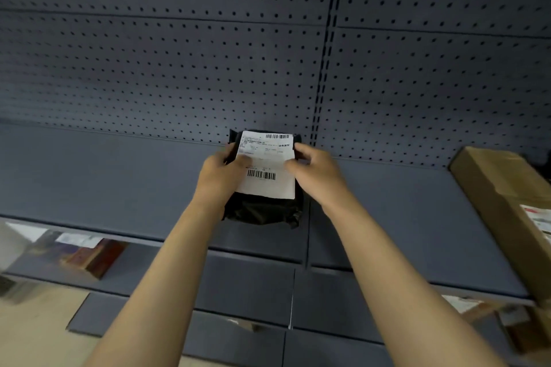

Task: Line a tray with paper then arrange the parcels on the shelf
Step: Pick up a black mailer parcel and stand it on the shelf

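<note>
Left hand [220,171] grips the left edge of a black parcel [262,208], thumb lying over the white label [267,165], fingers wrapped behind. Right hand [313,171] grips the right edge the same way, thumb on the label's right margin. Both forearms reach out from the bottom of the view.

Parcel: soft black bag, label facing up and toward the camera, two barcodes legible as bars only, text too small to read. It sits at the back of the grey shelf [119,182], near the pegboard wall [179,68], just left of the slotted upright [323,83]. Whether its base rests on the shelf or is held just above it, cannot tell.

Long brown cardboard box [504,208] lies on the same shelf, far right, well apart from the parcel, angled toward the front edge. Lower shelf at left holds blurred parcels [89,253], details unclear.
</note>
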Motion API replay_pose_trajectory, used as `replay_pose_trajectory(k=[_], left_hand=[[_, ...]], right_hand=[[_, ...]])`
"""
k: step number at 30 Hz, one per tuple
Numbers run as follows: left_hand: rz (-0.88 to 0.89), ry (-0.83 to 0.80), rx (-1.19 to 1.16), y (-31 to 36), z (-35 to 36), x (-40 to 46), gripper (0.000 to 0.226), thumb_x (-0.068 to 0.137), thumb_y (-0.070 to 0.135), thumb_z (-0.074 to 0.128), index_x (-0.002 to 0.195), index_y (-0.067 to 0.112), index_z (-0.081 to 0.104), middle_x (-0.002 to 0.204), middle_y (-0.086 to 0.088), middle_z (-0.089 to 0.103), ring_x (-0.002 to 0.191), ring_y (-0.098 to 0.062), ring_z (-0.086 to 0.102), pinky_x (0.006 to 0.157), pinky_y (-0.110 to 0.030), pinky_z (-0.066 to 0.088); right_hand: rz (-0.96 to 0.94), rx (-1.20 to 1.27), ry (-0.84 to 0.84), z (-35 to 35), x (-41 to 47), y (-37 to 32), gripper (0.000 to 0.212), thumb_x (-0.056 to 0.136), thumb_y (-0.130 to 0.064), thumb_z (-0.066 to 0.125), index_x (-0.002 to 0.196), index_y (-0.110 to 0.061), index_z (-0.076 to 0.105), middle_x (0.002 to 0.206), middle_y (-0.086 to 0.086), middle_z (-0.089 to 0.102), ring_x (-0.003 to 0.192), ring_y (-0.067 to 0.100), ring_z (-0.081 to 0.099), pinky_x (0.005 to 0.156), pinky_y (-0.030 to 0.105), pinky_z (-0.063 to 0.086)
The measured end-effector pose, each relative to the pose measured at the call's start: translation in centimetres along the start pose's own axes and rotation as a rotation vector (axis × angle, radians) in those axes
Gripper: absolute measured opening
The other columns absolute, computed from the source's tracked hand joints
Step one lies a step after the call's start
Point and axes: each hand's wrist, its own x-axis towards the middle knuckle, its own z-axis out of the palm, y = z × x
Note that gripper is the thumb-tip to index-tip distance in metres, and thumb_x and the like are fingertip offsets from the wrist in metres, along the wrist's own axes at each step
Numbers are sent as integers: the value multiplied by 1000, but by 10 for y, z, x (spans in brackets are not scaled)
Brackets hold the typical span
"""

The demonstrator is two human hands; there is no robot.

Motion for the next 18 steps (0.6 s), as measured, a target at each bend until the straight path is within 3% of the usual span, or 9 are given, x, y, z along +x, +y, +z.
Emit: replay_pose_trajectory(k=[3, 6, 9, 11, 12, 14, 16, 18], left_hand=[[-14, 11, 51, -26, -10, 11, 34, 94, 22, 60, 126, 28, 70, 114, -1, 76, 104, -25, 72, 93, -48, 59], [0, 31, 95, -47, -13, 15, 45, 92, 26, 62, 137, 30, 62, 124, 5, 72, 109, -21, 70, 96, -43, 57], [124, 99, 260, -52, -10, 11, 62, 94, 27, 65, 151, 28, 43, 137, 7, 58, 117, -16, 58, 95, -33, 47], [274, 191, 574, -46, -8, 9, 71, 92, 25, 66, 155, 26, 35, 148, -1, 51, 127, -25, 54, 92, -40, 46], [354, 249, 704, -40, -5, 6, 74, 90, 22, 67, 156, 25, 35, 149, -4, 50, 131, -28, 51, 93, -43, 47], [483, 296, 701, -26, 6, -1, 71, 89, 16, 67, 154, 24, 41, 146, -4, 52, 134, -27, 49, 94, -43, 50], [560, 230, 506, -10, 27, -12, 61, 94, 18, 64, 151, 25, 45, 145, -1, 53, 132, -15, 50, 90, -26, 48], [588, 121, 372, 6, 53, -24, 56, 97, 19, 60, 150, 27, 46, 144, 4, 52, 113, 18, 49, 81, 1, 36]], right_hand=[[49, 7, -33, 24, 3, 15, 61, 94, -14, 58, 151, -27, 42, 112, -19, 62, 109, 16, 64, 80, 22, 48], [92, 0, -21, 40, 3, 29, 76, 91, -24, 60, 158, -33, 24, 125, -13, 61, 121, 14, 57, 93, 31, 44], [80, -45, -8, 42, 3, 32, 69, 93, -30, 58, 156, -32, 30, 129, -11, 60, 126, 17, 54, 94, 29, 45], [65, -75, -7, 38, 0, 28, 67, 95, -33, 59, 156, -30, 30, 146, -7, 53, 129, 16, 50, 93, 19, 41], [40, -89, 12, 34, -2, 25, 68, 95, -37, 60, 156, -30, 30, 152, -6, 47, 136, 16, 44, 99, 21, 36], [-25, -123, 89, 18, -8, 18, 67, 95, -46, 59, 155, -32, 33, 156, -7, 41, 147, 16, 30, 110, 31, 28], [-75, -130, 173, -6, -14, 8, 61, 95, -49, 58, 152, -35, 39, 155, -9, 41, 148, 13, 25, 112, 33, 26], [-115, -116, 247, -36, -20, 0, 56, 94, -48, 59, 148, -39, 43, 152, -14, 43, 146, 10, 29, 111, 33, 28]])
